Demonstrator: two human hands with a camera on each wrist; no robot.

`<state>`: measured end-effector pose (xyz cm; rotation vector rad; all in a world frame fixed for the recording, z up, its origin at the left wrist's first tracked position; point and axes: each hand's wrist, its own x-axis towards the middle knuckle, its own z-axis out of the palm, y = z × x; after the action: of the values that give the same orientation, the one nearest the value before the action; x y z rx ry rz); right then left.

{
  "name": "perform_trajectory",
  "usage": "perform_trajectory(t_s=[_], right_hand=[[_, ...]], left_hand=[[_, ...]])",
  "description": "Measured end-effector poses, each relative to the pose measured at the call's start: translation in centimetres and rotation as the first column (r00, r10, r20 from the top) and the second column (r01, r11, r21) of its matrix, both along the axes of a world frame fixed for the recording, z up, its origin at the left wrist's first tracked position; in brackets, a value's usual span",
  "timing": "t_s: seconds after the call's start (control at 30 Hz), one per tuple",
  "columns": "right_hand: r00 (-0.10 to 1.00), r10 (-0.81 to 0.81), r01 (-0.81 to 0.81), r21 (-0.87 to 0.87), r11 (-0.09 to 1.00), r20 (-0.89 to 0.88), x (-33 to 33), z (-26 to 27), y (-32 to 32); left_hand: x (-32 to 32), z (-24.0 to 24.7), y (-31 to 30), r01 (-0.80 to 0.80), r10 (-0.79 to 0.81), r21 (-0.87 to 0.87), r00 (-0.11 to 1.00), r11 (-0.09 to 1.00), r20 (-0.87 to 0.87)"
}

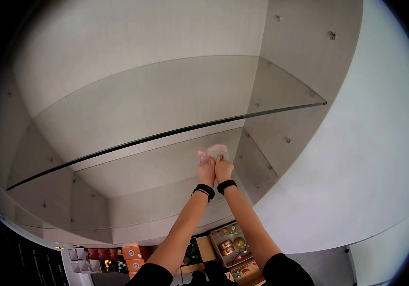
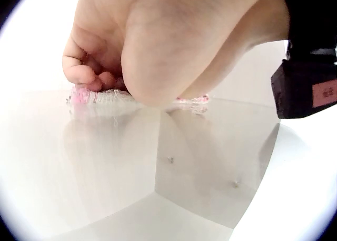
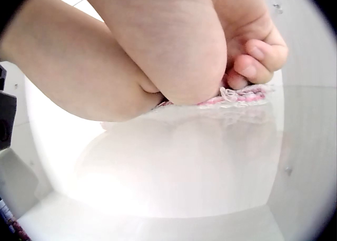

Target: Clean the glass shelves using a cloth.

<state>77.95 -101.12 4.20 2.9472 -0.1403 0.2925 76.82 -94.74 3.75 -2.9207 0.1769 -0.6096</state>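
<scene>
A white cloth with pink edging (image 1: 219,151) lies on a glass shelf (image 1: 138,176) inside a pale cabinet, towards its right side. My left hand (image 1: 206,172) and right hand (image 1: 224,170) are side by side on it, both arms stretched forward. In the left wrist view, curled fingers (image 2: 84,75) of the left hand grip the cloth (image 2: 113,96), which lies flat against the glass. The right wrist view has the right hand's fingers (image 3: 255,67) bent over the cloth's frayed edge (image 3: 237,96). Palms hide much of the cloth.
Above the hands, another glass shelf shows its dark front edge (image 1: 180,129) crossing the cabinet. Small shelf pegs (image 1: 288,139) stick out of the side walls. Below stand orange boxes (image 1: 135,252) and a cardboard box (image 1: 205,249) near trays of small items. A curved white panel (image 1: 338,181) borders the right.
</scene>
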Motion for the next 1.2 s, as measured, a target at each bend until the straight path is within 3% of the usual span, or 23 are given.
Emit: perform_trajectory(t_s=[0.07, 0.17, 0.27, 0.43, 0.57, 0.6, 0.63, 0.7, 0.77, 0.8, 0.83, 0.93, 1.0, 1.03, 1.1, 1.13, 1.2], right_hand=[[1.0, 0.005, -0.005, 0.001, 1.0, -0.008, -0.5, 0.0, 0.2], [0.999, 0.025, -0.024, 0.017, 1.0, -0.032, -2.2, 0.2, 0.8], [0.997, 0.051, -0.051, -0.003, 0.999, -0.06, -4.2, 0.6, 1.9], [0.989, 0.076, -0.078, -0.008, 0.997, -0.128, -7.9, 2.9, 3.6], [0.984, 0.104, -0.123, -0.128, 0.984, -0.144, -6.9, 2.4, 3.5], [0.983, 0.125, -0.149, -0.182, 0.972, -0.138, -6.6, 2.0, 3.4], [0.985, 0.124, -0.145, -0.187, 0.972, -0.119, -6.2, 2.1, 3.5], [0.967, 0.012, -0.032, -0.074, 0.997, -0.254, -4.9, 2.4, 3.8], [0.968, 0.042, -0.076, -0.13, 0.989, -0.247, -4.0, 2.2, 3.7], [0.943, -0.052, 0.043, -0.034, 0.998, -0.33, -2.2, 1.2, 3.9], [0.977, 0.105, -0.147, -0.231, 0.962, -0.187, -3.6, 2.1, 3.5], [0.971, 0.085, -0.12, -0.15, 0.981, -0.222, -1.6, 2.4, 4.0], [0.904, -0.092, 0.079, -0.049, 0.996, -0.418, -1.1, 2.6, 4.3], [0.901, -0.092, 0.079, -0.047, 0.996, -0.425, -1.4, 2.3, 4.3], [0.965, 0.039, -0.067, -0.103, 0.992, -0.258, -2.3, 1.7, 3.8], [0.938, -0.024, 0.017, -0.022, 1.0, -0.346, -2.2, 1.6, 4.1], [0.949, 0.013, -0.034, -0.061, 0.998, -0.316, -3.6, 1.6, 4.0]], left_hand=[[-0.6, 0.1, 0.3, -0.022, 0.023, 0.03, 0.999, 0.999, -0.044], [-2.4, -0.2, 1.0, -0.007, 0.003, -0.079, 0.999, 0.997, -0.052], [-4.4, 0.6, 2.5, 0.086, -0.098, -0.14, 0.992, 0.986, -0.077], [-6.7, 0.1, 4.0, 0.09, -0.098, -0.127, 0.993, 0.988, -0.06], [-5.9, 0.5, 3.8, 0.058, -0.074, -0.12, 0.989, 0.991, -0.127], [-5.4, -0.2, 3.7, 0.078, -0.085, -0.096, 0.994, 0.992, -0.069], [-5.0, -0.4, 3.7, 0.081, -0.086, -0.097, 0.995, 0.992, -0.049], [-4.0, -0.6, 3.6, 0.061, -0.07, -0.184, 0.997, 0.981, -0.041], [-3.3, -0.1, 3.6, 0.08, -0.082, -0.166, 0.997, 0.983, -0.005], [-3.0, 0.4, 3.5, 0.045, -0.053, -0.123, 0.997, 0.991, -0.062], [-2.6, 0.5, 3.5, 0.03, -0.036, -0.104, 0.998, 0.994, -0.057], [-1.7, 1.3, 3.5, 0.0, -0.002, -0.069, 1.0, 0.998, -0.027], [-2.2, 1.6, 3.4, -0.018, 0.012, -0.029, 0.984, 0.999, -0.179], [-2.3, 1.3, 3.6, -0.017, 0.012, -0.026, 0.982, 1.0, -0.187], [-2.6, 0.6, 3.7, 0.015, -0.019, -0.039, 0.994, 0.999, -0.108], [-2.8, 0.4, 3.7, 0.018, -0.023, -0.042, 0.993, 0.999, -0.118], [-3.4, -0.1, 4.0, 0.01, -0.008, 0.02, 0.995, 1.0, -0.098]])
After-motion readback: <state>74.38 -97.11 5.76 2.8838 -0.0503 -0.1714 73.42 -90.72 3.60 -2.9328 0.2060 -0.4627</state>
